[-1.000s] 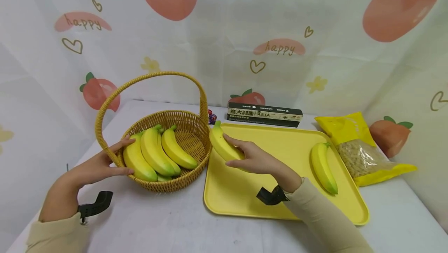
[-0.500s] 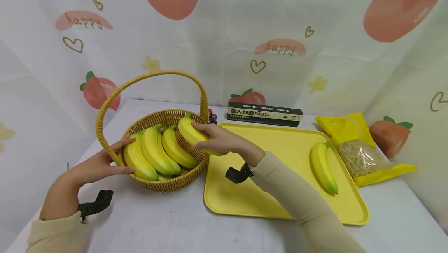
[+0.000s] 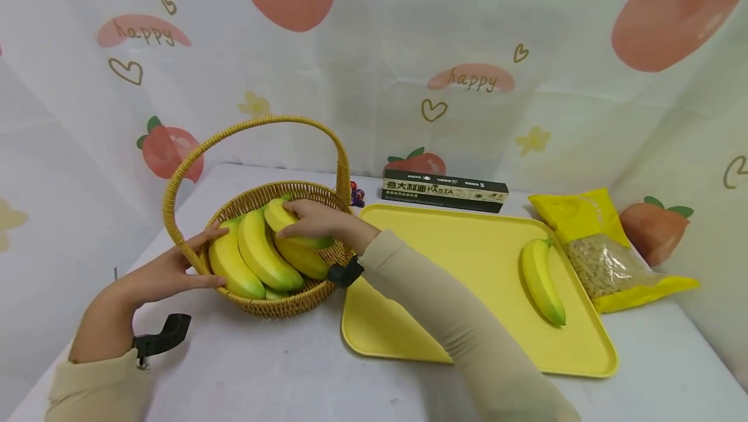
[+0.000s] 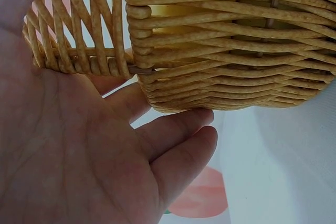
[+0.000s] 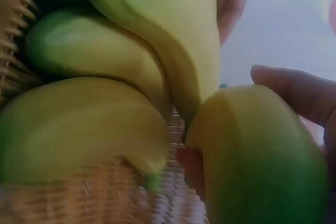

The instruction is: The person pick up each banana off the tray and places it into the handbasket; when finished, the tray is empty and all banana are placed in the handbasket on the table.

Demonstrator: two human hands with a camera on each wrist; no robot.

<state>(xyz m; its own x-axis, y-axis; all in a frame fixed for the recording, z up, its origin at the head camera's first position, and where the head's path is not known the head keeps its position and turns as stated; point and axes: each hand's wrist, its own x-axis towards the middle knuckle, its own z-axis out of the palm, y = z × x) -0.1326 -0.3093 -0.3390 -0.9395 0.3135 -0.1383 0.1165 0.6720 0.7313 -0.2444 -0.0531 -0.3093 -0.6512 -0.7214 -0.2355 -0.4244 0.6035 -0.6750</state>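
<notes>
In the head view a wicker basket [image 3: 274, 308] with a tall arched handle stands on the left, holding several bananas [image 3: 263, 250]. My left hand [image 3: 166, 276] holds its left rim beside the handle's foot, and in the left wrist view fingers lie against the woven wall [image 4: 236, 51]. My right hand [image 3: 324, 219] grips another banana [image 3: 279, 215] over the basket's right part, above the bananas inside. In the right wrist view the thumb and a finger pinch that banana [image 5: 257, 150], its green end towards the camera. The basket's floor is mostly hidden.
A yellow tray [image 3: 403, 331] lies right of the basket with one banana [image 3: 543, 282] on its right side. Behind it sits a black pasta box [image 3: 444, 191]. A yellow bag of pasta [image 3: 596, 250] leans by the tray's right edge. Small wrapped items [image 3: 357, 195] lie behind the basket.
My right hand has carried the banana leftwards from over the tray's left edge to inside the basket's rim. The left hand has stayed on the basket.
</notes>
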